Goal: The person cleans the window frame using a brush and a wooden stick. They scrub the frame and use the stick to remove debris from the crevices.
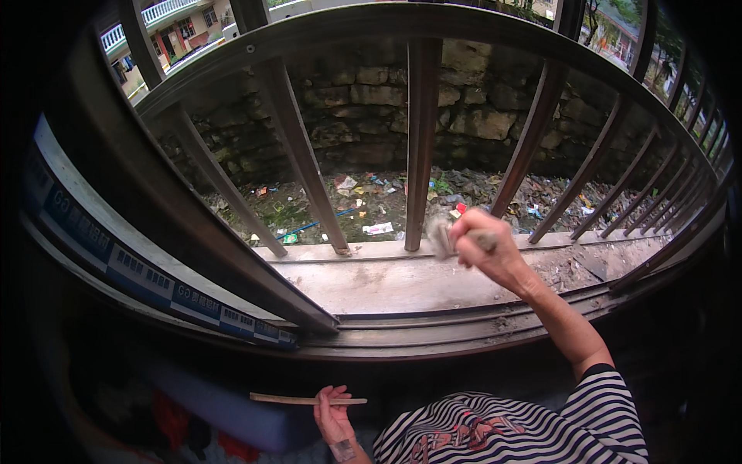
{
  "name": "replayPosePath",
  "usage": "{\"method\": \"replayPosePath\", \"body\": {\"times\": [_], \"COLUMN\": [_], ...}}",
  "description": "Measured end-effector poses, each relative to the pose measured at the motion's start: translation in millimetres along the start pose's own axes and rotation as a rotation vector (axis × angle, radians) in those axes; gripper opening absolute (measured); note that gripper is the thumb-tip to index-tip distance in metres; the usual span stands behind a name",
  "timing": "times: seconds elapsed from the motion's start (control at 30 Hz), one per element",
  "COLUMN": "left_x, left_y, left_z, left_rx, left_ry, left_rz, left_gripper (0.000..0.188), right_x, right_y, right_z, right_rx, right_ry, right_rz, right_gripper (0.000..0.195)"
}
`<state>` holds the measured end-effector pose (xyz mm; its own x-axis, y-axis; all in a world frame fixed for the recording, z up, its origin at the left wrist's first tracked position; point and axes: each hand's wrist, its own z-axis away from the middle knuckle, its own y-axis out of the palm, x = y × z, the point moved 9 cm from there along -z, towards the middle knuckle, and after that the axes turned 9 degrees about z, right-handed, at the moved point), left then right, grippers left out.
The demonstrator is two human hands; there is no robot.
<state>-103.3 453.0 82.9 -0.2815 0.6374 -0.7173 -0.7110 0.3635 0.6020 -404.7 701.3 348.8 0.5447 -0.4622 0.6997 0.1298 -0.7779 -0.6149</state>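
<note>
My right hand point(484, 240) reaches out over the pale window ledge point(359, 284), near the foot of the metal bars. It is closed around a light-coloured handle, with a blurred greyish brush-like head point(442, 236) beside the fingers; motion blur hides its exact shape. My left hand point(333, 414) is low inside the room, below the sill. Between its fingers and thumb lies a thin, flat wooden stick point(284, 398), held roughly level. Dirt and small debris point(585, 264) cover the right part of the ledge, while the stretch left of my right hand looks smeared and paler.
A sliding-window track point(417, 336) runs along the sill. Vertical metal bars point(422, 145) fence the ledge, with a stone wall point(371, 104) and littered ground point(377, 203) beyond. At left stands a window frame point(232, 232) with printed tape point(197, 298). A bluish padded object point(232, 412) lies below.
</note>
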Motion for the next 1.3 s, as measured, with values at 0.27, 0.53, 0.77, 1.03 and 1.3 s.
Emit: {"method": "replayPosePath", "body": {"times": [0.27,0.53,0.77,1.03,1.3], "left_x": [-2.1,-2.5,4.7,-2.3,-20.6], "left_y": [-14.9,-11.0,-17.9,-16.1,-22.3], "left_z": [2.3,6.3,6.8,8.7,11.6], "left_rx": [-0.033,-0.060,-0.069,-0.066,-0.046], "left_ry": [-0.001,0.011,-0.004,0.009,0.017], "left_rz": [0.023,0.031,0.026,0.002,-0.054], "left_gripper": [0.030,0.031,0.030,0.031,0.032], "right_x": [48.3,51.2,97.1,56.8,99.5], "right_y": [46.9,126.6,62.8,91.6,112.9], "right_z": [-3.1,-36.1,-16.5,-47.8,-48.5], "right_rx": [0.269,0.290,-0.134,-0.059,0.153], "right_ry": [0.120,0.019,-0.470,-0.346,-0.293], "right_rz": [-0.446,-0.428,0.105,0.086,-0.397], "right_gripper": [0.014,0.013,0.014,0.013,0.012]}}
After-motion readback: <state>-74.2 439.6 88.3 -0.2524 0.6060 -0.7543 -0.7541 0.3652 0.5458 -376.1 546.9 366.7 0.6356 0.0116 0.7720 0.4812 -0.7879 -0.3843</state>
